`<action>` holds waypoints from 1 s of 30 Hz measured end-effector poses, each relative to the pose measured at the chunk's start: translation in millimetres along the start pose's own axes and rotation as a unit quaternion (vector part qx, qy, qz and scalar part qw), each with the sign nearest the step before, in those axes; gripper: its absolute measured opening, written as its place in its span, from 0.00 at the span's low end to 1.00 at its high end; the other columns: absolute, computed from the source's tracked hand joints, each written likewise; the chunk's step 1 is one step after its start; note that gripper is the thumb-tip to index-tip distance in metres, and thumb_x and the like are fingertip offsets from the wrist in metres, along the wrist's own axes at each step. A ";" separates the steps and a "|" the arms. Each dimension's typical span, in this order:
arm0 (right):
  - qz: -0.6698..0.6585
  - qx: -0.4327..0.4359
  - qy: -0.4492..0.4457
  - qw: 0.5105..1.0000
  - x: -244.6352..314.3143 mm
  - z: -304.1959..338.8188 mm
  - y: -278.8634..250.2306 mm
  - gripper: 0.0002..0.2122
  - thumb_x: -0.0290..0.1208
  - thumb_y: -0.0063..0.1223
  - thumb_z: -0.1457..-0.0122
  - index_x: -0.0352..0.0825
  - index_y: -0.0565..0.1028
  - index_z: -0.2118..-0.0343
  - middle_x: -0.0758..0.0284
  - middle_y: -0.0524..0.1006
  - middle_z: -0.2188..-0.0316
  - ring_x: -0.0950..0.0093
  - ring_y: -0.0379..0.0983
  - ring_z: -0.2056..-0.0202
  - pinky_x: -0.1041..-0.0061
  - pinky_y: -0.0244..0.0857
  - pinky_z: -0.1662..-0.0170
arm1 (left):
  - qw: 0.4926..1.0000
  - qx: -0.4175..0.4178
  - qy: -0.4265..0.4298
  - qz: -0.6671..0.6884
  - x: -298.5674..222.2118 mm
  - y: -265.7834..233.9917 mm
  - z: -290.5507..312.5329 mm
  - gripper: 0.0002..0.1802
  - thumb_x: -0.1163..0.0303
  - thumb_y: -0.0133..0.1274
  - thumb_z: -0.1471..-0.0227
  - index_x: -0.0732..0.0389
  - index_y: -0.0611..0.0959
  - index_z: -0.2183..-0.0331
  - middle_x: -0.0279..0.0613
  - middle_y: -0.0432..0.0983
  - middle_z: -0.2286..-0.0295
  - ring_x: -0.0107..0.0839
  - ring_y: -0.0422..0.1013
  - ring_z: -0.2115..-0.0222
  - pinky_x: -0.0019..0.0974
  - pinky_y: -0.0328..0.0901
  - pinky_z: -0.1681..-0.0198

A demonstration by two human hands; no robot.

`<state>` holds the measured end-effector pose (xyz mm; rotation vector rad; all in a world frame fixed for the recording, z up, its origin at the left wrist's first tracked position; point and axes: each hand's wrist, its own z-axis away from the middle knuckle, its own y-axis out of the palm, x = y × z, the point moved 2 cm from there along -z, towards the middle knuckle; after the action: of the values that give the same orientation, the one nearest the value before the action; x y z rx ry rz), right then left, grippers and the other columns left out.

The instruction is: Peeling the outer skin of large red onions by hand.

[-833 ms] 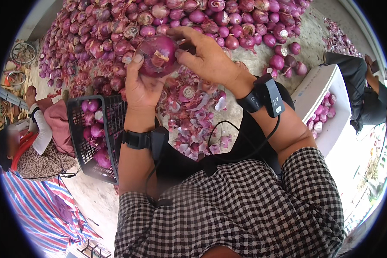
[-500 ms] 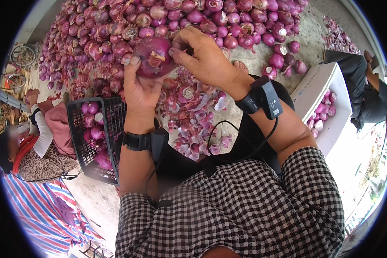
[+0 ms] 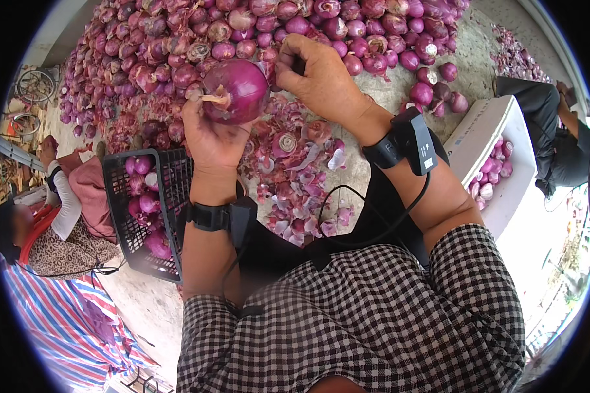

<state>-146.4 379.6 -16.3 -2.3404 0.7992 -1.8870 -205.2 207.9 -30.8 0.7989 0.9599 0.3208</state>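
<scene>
A large red onion point(image 3: 241, 92) rests in my left hand point(image 3: 215, 134), whose fingers and thumb wrap it from below. Its smooth purple side shows, and a dry papery tuft sticks out toward my left thumb. Just right of the onion is my right hand point(image 3: 321, 78), thumb and fingers closed in a pinch at a thin flap of onion skin point(image 3: 266, 69) on the onion's edge. Part of that flap is hidden by the fingers. Loose peelings point(image 3: 295, 190) lie on the floor below my hands.
A big heap of red onions point(image 3: 144, 59) spreads across the far side. Left stands a black plastic crate point(image 3: 177, 245) with onions; right, a white foam box point(image 3: 504, 128) with smaller ones. Co-workers sit at both sides, one with a white sleeve point(image 3: 66, 213). A cable point(image 3: 400, 219) hangs from my right wrist.
The onion has turned in my left hand, its papery tuft now nearer my left thumb and more smooth purple showing. My right hand has moved slightly right, away from the onion.
</scene>
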 end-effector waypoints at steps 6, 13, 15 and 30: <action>0.006 0.000 0.021 1.000 0.1 -2.5 -2.0 0.06 0.22 0.54 0.52 0.30 0.67 0.74 0.70 0.69 0.80 0.80 0.63 0.75 0.78 0.62 0.70 | 1.000 -0.001 0.006 0.005 3.0 -11.7 -6.7 0.32 0.48 0.53 0.55 0.55 0.71 0.51 0.48 0.66 0.51 0.52 0.65 0.50 0.65 0.65 0.54; 0.062 -0.020 0.009 0.998 -5.6 -5.8 -10.7 0.07 0.23 0.54 0.53 0.30 0.67 0.73 0.67 0.69 0.81 0.77 0.64 0.77 0.75 0.62 0.71 | 0.996 0.014 -0.059 0.069 -1.7 -14.8 -4.1 0.30 0.45 0.50 0.53 0.54 0.73 0.53 0.43 0.70 0.54 0.48 0.69 0.54 0.63 0.70 0.61; 0.082 -0.013 0.012 0.996 -6.9 -6.2 -11.9 0.08 0.23 0.55 0.54 0.30 0.68 0.72 0.64 0.70 0.81 0.74 0.65 0.78 0.74 0.63 0.71 | 0.994 0.015 -0.068 0.083 -2.9 -15.5 -5.8 0.34 0.43 0.51 0.54 0.54 0.71 0.51 0.44 0.70 0.54 0.49 0.69 0.54 0.63 0.70 0.62; 0.280 0.090 -0.013 0.956 -16.3 -6.8 -7.0 0.12 0.25 0.57 0.56 0.28 0.69 0.68 0.51 0.75 0.73 0.53 0.73 0.66 0.58 0.67 0.63 | 0.989 0.056 -0.089 0.099 -1.4 -14.4 -4.9 0.33 0.45 0.53 0.58 0.50 0.71 0.51 0.45 0.67 0.52 0.51 0.65 0.52 0.66 0.65 0.60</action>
<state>-152.3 394.2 -26.9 -1.7733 1.0901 -1.5978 -211.5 199.7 -42.1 1.0125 0.7372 0.3623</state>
